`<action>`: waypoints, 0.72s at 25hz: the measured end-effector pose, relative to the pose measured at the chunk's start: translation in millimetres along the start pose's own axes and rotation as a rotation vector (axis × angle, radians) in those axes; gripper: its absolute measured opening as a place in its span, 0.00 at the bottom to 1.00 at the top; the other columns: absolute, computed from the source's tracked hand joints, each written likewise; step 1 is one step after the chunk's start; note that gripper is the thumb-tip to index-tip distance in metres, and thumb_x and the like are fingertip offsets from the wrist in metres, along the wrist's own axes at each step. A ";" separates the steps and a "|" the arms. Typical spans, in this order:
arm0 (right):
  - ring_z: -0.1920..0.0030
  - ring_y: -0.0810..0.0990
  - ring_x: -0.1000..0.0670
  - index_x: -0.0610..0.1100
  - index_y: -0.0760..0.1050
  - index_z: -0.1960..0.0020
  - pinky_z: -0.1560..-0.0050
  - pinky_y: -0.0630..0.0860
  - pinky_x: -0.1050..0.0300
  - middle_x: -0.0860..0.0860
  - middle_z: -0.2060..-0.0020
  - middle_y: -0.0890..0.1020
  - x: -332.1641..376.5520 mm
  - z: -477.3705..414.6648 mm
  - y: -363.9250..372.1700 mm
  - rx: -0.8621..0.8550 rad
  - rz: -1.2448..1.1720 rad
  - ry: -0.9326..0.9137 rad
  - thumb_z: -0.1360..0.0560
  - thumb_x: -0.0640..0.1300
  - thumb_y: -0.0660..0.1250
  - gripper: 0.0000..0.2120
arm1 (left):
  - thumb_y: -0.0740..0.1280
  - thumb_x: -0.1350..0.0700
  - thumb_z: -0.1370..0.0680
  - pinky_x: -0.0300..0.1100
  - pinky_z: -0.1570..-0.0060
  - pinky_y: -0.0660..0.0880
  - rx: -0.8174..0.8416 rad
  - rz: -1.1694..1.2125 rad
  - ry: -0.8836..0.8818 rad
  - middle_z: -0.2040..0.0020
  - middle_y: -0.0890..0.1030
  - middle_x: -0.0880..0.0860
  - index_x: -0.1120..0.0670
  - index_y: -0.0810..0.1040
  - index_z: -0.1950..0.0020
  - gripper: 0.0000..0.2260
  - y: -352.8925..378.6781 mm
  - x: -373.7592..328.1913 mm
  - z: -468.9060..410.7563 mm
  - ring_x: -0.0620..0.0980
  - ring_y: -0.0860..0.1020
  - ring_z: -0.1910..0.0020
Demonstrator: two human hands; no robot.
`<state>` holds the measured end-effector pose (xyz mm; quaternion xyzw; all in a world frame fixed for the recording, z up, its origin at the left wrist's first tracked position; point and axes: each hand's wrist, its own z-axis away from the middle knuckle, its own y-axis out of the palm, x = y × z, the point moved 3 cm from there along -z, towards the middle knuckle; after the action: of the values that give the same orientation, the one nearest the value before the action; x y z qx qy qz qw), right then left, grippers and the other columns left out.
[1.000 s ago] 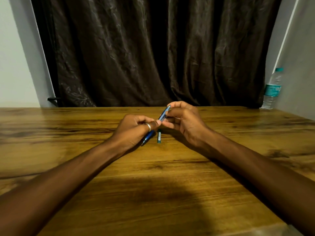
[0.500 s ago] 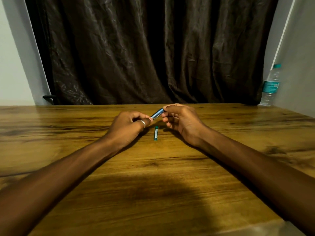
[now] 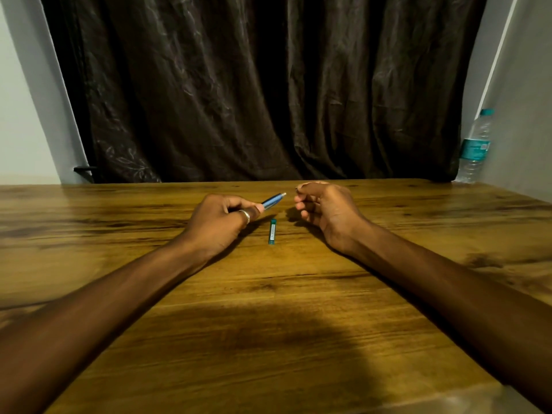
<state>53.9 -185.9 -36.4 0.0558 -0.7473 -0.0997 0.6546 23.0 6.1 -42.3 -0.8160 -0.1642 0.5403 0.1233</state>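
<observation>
My left hand (image 3: 218, 222) grips a blue pen-like barrel (image 3: 273, 201), whose pale tip points up and to the right. A ring sits on one finger of that hand. My right hand (image 3: 325, 210) hovers just right of the tip without touching it. Its fingers are curled and its thumb and forefinger are pressed together, and I see nothing between them. A small green tube (image 3: 272, 231) lies on the wooden table (image 3: 268, 324) between the two hands.
A plastic water bottle (image 3: 475, 147) with a teal label stands at the table's far right corner against the wall. A dark curtain (image 3: 254, 85) hangs behind the table's far edge. Both forearms rest across the table.
My right hand has let go of the barrel's end and moved off to the right. My left hand has lowered the barrel towards the table.
</observation>
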 end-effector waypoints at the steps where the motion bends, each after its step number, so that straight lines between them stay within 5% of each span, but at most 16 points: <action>1: 0.67 0.78 0.53 0.41 0.79 0.56 0.66 0.74 0.60 0.49 0.67 0.81 0.7 -0.3 -1.9 -0.008 0.011 -0.007 0.23 0.38 0.67 0.04 | 0.70 0.55 0.22 0.37 0.63 0.69 -0.008 0.011 -0.004 0.57 0.83 0.45 0.53 0.86 0.46 0.08 0.1 0.4 -0.4 0.38 0.76 0.62; 6: 0.67 0.78 0.54 0.42 0.82 0.57 0.68 0.73 0.60 0.50 0.67 0.81 -0.2 1.3 -0.3 0.014 0.474 -0.191 0.25 0.39 0.68 0.05 | 0.70 0.54 0.21 0.38 0.60 0.70 -0.046 0.027 -0.028 0.56 0.84 0.45 0.50 0.86 0.46 0.07 -1.4 2.2 -2.6 0.38 0.77 0.59; 10: 0.61 0.83 0.55 0.47 0.83 0.61 0.59 0.79 0.56 0.54 0.65 0.85 -1.0 3.1 2.0 0.095 0.882 -0.404 0.27 0.41 0.72 0.05 | 0.70 0.51 0.22 0.39 0.58 0.70 -0.091 0.012 -0.052 0.54 0.85 0.45 0.49 0.86 0.46 0.07 -4.5 7.6 -4.9 0.40 0.77 0.58; 18: 0.67 0.82 0.62 0.46 0.84 0.64 0.67 0.77 0.63 0.55 0.70 0.84 -4.4 11.9 7.7 0.187 1.131 -0.421 0.32 0.41 0.72 0.03 | 0.70 0.51 0.22 0.42 0.50 0.74 -0.098 -0.005 -0.072 0.50 0.85 0.45 0.49 0.86 0.45 0.09 -4.8 7.7 -4.9 0.43 0.80 0.50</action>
<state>43.1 -176.6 -40.4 -0.3135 -0.7800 0.3206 0.4365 29.7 13.4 -45.0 -0.8006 -0.1968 0.5605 0.0787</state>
